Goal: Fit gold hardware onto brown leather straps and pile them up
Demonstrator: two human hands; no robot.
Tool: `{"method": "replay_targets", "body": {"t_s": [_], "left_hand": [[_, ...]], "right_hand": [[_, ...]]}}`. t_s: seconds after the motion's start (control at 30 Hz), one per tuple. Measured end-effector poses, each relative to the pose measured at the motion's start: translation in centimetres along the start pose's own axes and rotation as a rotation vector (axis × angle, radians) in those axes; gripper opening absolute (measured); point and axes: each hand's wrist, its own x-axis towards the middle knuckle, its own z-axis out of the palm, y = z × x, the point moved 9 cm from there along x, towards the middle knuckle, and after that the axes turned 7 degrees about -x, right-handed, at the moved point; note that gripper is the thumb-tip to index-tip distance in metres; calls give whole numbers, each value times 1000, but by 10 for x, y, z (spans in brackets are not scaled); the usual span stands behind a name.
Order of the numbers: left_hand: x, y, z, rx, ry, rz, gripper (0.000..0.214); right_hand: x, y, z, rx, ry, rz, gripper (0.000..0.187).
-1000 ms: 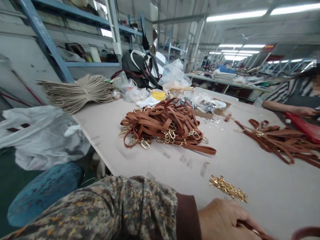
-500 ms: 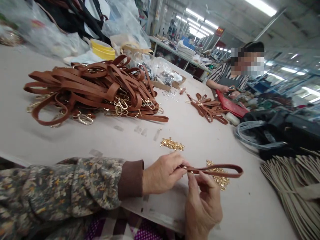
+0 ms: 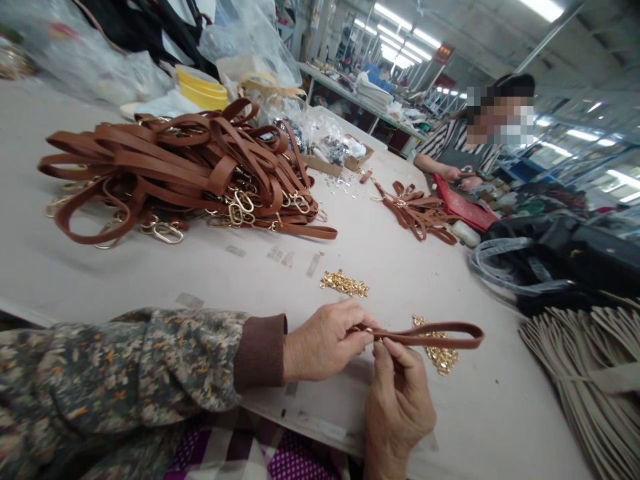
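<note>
My left hand (image 3: 325, 340) pinches the joined end of a folded brown leather strap (image 3: 460, 335) between thumb and fingers. The strap's closed loop sticks out to the right. Against the strap's near side, my right hand (image 3: 400, 400) is closed at the fingertips around a small gold stud (image 3: 379, 339), mostly hidden. Just beyond my hands lies a little heap of gold studs (image 3: 345, 284). Another heap of gold fittings (image 3: 443, 353) lies behind the strap loop, partly covered by it.
A big pile of brown straps with gold clasps (image 3: 175, 177) fills the back left, with a smaller bunch (image 3: 417, 212) farther right. Beige straps (image 3: 585, 373) and a black bag (image 3: 575, 260) stand at the right. Across the table, a person (image 3: 465, 147) handles a red piece (image 3: 465, 205).
My right hand has shifted slightly left and its fingertips sit closer under the strap. The left hand keeps its hold, and the view has moved a little.
</note>
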Motion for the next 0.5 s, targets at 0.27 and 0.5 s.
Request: {"method": "replay_targets", "body": {"t_s": [0.27, 0.5], "left_hand": [[-2, 8, -1, 15, -1, 99, 19], [-3, 7, -1, -53, 25, 87, 17]], "right_hand": [[-1, 12, 2, 155, 17, 238, 13], [-22, 56, 16, 408, 17, 676, 39]]}}
